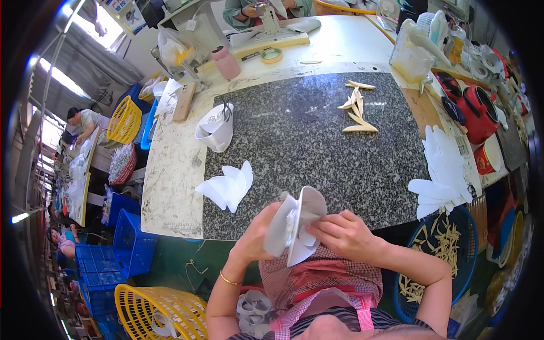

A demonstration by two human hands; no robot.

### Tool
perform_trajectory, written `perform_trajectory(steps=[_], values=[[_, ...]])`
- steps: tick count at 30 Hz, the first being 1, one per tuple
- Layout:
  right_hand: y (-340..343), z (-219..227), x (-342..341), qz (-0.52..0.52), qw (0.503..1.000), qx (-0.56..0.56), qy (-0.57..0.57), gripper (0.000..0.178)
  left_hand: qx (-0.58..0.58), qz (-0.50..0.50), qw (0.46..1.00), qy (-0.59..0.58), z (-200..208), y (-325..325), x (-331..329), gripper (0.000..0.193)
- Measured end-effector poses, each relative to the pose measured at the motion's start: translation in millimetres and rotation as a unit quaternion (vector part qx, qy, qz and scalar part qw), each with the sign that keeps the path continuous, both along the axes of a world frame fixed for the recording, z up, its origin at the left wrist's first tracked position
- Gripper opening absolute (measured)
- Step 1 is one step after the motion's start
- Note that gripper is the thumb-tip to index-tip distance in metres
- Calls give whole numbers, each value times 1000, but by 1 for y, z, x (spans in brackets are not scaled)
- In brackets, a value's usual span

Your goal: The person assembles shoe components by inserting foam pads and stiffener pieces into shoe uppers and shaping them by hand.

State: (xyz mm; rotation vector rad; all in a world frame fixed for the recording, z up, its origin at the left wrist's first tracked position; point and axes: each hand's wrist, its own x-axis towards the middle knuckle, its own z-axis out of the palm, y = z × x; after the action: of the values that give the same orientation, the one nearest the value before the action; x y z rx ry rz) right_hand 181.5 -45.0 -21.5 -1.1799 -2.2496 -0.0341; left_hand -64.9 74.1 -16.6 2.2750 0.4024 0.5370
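Note:
Just past the near edge of the granite slab, I hold up a white, curved piece that looks like a shoe upper point(309, 207). My left hand point(256, 232) is closed round its left side, and the fingers behind it are hidden. On the other side, my right hand point(343, 233) pinches its inner edge, next to a small white flap. Several white leaf-shaped pieces point(229, 186) lie fanned out on the slab to the left. Beyond them stands another white curved upper point(216, 131) with dark-handled tool tips showing in it.
The granite slab point(294, 124) carries several beige curved pads point(357, 107). More white pieces point(442, 170) are stacked at right, above a blue basket point(473, 238) of beige pads. A pink bottle point(226, 62) and tape roll point(272, 55) stand farther back. A co-worker sits opposite at a sewing machine point(269, 22).

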Motion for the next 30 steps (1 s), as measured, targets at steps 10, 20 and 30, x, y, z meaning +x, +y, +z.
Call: perform_trajectory(steps=[10,20,30], values=[[-23,-14,-16,-71,996,-12,-55,37,102,57,993,27,-18,-28,-21,13],[-35,9,-10,-62,997,-54,-4,29,6,100,995,26,0,-32,-5,23],[12,10,4,-168,943,-135,253,21,246,-1,967,66,28,-3,15,39]])
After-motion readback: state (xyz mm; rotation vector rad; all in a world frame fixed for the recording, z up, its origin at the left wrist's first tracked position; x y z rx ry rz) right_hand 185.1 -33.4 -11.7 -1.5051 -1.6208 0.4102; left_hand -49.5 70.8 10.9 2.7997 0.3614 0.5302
